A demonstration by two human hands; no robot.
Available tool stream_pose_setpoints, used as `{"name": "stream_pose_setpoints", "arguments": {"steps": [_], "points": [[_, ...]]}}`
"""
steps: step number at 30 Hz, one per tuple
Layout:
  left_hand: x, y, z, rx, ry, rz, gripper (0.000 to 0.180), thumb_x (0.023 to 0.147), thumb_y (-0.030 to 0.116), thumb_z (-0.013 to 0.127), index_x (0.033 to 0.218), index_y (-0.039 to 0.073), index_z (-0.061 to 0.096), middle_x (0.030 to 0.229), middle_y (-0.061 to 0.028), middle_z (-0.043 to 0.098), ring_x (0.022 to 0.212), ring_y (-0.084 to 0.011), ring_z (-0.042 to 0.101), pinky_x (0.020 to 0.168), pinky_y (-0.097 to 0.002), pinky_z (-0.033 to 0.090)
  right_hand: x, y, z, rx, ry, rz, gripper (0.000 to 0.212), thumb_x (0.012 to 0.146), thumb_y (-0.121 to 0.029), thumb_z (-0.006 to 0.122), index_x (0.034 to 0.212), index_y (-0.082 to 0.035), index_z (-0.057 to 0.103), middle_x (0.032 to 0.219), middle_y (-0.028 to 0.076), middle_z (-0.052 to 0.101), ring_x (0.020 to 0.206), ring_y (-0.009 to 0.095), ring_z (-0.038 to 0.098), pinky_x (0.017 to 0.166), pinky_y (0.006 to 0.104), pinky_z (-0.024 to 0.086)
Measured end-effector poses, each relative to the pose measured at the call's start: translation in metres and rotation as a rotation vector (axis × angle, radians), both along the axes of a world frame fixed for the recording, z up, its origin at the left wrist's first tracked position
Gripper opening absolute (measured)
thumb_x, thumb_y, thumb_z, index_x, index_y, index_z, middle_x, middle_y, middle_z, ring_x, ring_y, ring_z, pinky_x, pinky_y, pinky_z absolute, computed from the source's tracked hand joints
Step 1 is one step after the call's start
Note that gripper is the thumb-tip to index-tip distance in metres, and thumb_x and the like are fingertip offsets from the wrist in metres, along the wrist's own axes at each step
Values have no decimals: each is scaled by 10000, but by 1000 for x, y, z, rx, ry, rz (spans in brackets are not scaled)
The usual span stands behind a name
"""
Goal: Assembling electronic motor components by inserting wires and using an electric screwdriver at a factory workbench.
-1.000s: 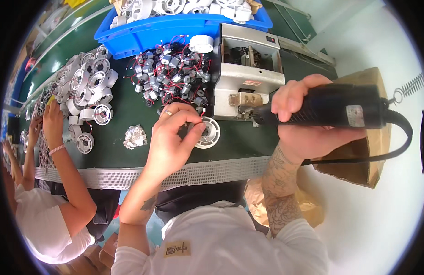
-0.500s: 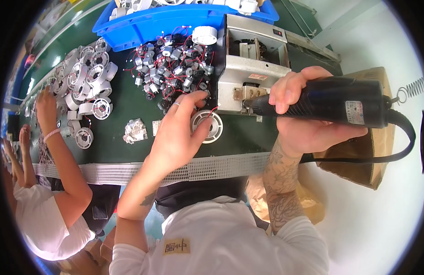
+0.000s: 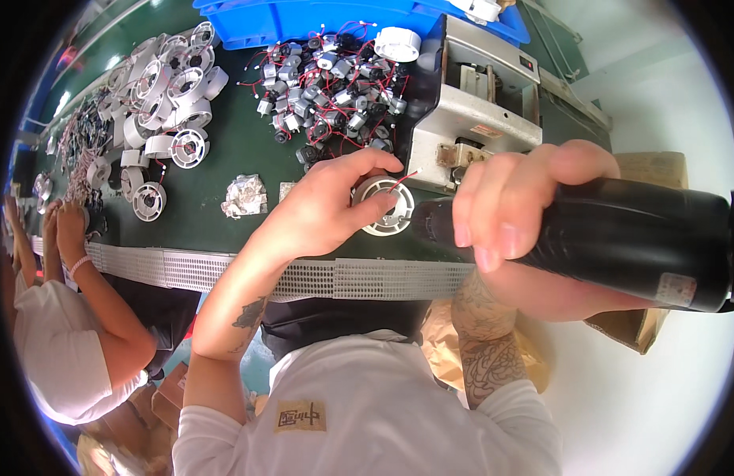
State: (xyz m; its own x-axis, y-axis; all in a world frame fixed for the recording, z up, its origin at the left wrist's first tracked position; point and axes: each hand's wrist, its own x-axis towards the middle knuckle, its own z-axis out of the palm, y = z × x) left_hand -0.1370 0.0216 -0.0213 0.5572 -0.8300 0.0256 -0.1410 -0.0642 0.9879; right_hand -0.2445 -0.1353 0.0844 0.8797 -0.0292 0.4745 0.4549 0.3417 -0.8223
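My left hand (image 3: 315, 208) curls round a white round plastic housing (image 3: 402, 208) on the table, thumb over its near face and fingers along its far side. A red wire sticks up from the housing. In my right hand (image 3: 514, 218) is a thick black electric screwdriver (image 3: 629, 238), held nearly level with its nose pointing left. Its thin bit reaches the right side of the housing's face; I cannot tell whether a screw is on it. Just beyond the screwdriver stands a grey metal box-shaped machine (image 3: 430, 151) with an open top.
Small motors (image 3: 327, 99) with red wires lie heaped behind my left hand. A blue bin (image 3: 295, 24) stands behind them. More white housings (image 3: 176, 87) are piled at left, near a co-worker's hands (image 3: 69, 230). Crumpled foil (image 3: 245, 196) lies on the green table. A perforated strip (image 3: 367, 278) edges it.
My right hand has brought the screwdriver from the front of the machine toward me, to the housing. The left hand keeps its hold on the housing. The whole view has shifted somewhat.
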Motion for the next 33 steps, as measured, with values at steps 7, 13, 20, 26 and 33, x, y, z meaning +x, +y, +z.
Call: {"name": "stream_pose_setpoints", "arguments": {"steps": [7,13,20,26,33], "points": [[0,1,11,72,-128,-53,202,863,75,640,1050,5,608,865,-129,633,739,-224,620,664,-331,486,7,-18,-18,83,46,143,981,709,-817,544,1327,-60,459,803,63,591,685,190,559,591,348,437],[0,1,4,-8,-175,-40,184,863,72,639,1033,7,609,874,-146,634,755,-260,631,657,-347,488,22,-30,-27,-98,-92,335,950,711,-797,574,1293,-52,473,808,63,591,683,190,564,581,346,443],[-1,3,0,-72,-215,-39,182,865,76,639,1031,8,613,892,-148,637,799,-289,637,689,-360,498,17,-24,-25,5,-83,222,872,764,-736,574,1262,-25,486,775,64,587,639,188,556,553,333,441],[0,3,-1,-77,-204,-34,181,862,79,642,1031,17,618,900,-145,633,799,-293,629,696,-362,498,13,-17,-21,88,-94,96,807,809,-683,573,1235,-2,496,746,65,584,601,187,549,529,321,440],[-27,19,6,39,-733,171,646,659,214,820,1218,36,551,1236,-119,559,1134,-330,514,949,-439,403,4,-18,-16,204,-181,-4,760,859,-639,558,1236,16,484,718,55,559,543,174,521,493,304,427]]}}
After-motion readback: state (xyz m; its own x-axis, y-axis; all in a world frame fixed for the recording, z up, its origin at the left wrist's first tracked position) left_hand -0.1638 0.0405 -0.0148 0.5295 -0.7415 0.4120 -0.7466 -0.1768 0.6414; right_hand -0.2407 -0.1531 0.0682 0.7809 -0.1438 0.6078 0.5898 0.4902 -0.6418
